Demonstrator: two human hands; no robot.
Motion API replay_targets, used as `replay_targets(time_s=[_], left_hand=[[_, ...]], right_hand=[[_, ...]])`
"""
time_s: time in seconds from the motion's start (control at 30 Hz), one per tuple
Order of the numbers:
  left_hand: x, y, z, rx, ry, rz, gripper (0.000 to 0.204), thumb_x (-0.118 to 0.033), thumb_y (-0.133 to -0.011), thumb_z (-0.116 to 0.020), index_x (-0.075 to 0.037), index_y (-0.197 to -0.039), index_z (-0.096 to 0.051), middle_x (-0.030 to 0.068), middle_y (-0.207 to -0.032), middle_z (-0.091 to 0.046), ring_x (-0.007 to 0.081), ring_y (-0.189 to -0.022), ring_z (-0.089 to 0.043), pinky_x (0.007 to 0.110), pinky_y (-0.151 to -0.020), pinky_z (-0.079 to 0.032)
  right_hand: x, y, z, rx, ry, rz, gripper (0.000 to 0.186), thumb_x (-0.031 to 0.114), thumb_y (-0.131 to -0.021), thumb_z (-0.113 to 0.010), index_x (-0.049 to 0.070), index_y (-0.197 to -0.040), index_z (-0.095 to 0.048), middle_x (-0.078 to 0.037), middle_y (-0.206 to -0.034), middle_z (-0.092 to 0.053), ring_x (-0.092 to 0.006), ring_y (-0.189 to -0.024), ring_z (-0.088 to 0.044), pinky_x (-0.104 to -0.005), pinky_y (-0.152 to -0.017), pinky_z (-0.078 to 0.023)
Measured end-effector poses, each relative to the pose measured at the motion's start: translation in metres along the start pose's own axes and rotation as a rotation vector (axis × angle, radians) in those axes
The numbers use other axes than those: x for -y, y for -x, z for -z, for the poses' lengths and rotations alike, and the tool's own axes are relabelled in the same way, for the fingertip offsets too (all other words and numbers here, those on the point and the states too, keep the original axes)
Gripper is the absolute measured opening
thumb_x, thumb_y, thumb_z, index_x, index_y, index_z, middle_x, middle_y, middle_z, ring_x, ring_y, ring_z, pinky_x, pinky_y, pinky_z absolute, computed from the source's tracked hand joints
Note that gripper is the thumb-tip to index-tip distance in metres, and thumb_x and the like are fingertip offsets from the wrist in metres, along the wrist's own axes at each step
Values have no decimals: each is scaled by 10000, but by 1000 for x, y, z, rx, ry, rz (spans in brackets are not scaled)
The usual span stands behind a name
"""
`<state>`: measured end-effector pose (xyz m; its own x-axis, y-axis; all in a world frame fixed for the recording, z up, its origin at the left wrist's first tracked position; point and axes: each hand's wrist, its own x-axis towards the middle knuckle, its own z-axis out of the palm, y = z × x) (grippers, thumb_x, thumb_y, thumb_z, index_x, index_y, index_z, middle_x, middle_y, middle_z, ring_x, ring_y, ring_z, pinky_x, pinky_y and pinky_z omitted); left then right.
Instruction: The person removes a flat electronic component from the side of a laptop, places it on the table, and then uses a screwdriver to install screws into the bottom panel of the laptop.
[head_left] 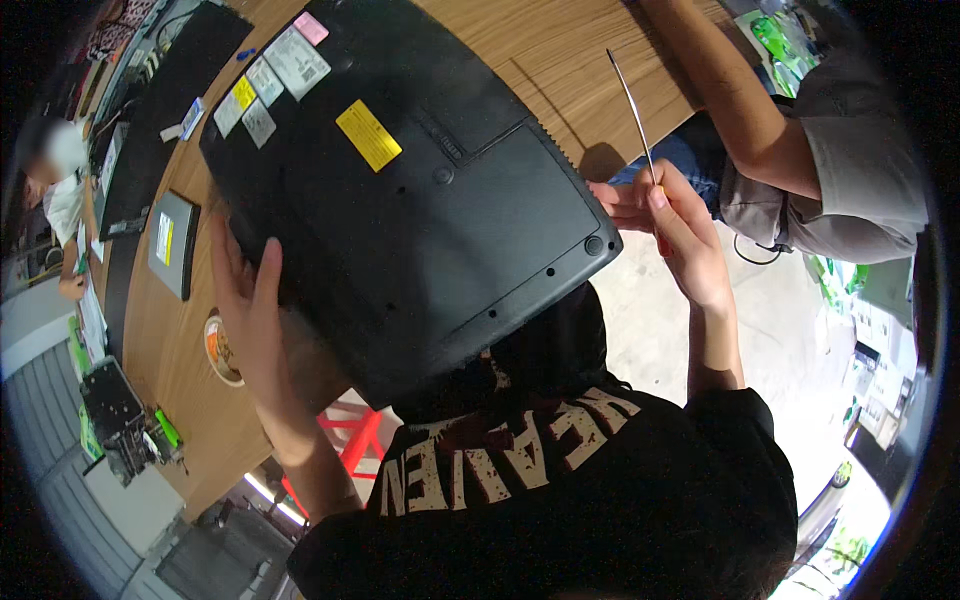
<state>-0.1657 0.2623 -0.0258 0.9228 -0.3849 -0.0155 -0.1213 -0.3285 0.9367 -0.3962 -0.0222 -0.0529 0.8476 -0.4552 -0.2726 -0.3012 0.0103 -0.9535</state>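
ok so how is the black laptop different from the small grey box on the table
The black laptop is much larger than the grey box. The left hand is at the laptop's edge, while no hand touches the grey box on the wooden table. The laptop bears several labels; the grey box shows one, partly yellow. Both are roughly rectangular.

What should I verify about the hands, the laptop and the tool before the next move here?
1. Laptop underside facing up toward the camera: ok.
2. Screwdriver in the right hand: ok, its shaft pointing up and away from the person.
3. Screwdriver tip at a dark hole: not ok, it is off to the side of the laptop.
4. Left hand grip firm: cannot tell; it is at the left edge, thumb over the underside.
5. Other person's arm apart from the screwdriver: ok in this view.
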Motion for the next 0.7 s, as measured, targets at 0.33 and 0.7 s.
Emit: replay_targets(time_s=[0.33,0.7], left_hand=[[9,28,3,-145,-203,-214,560,9,-872,-545,2,-1388,-328,182,-1454,-307,254,-1374,-271,387,-1096,-250],[50,100,21,-123,-364,-362,626,-334,-808,-640,-6,-1298,-431,240,-1353,-331,362,-1283,-360,474,-1032,-342]], right_hand=[[-2,-7,-7,-48,55,74,320,226,-993,-445,13,-1215,-533,-68,-995,-594,-118,-846,-586,-246,-780,-484],[12,-3,30,-46,-11,417,310,132,-862,-620,20,-1096,-450,-64,-877,-508,-100,-693,-483,-206,-582,-385]])
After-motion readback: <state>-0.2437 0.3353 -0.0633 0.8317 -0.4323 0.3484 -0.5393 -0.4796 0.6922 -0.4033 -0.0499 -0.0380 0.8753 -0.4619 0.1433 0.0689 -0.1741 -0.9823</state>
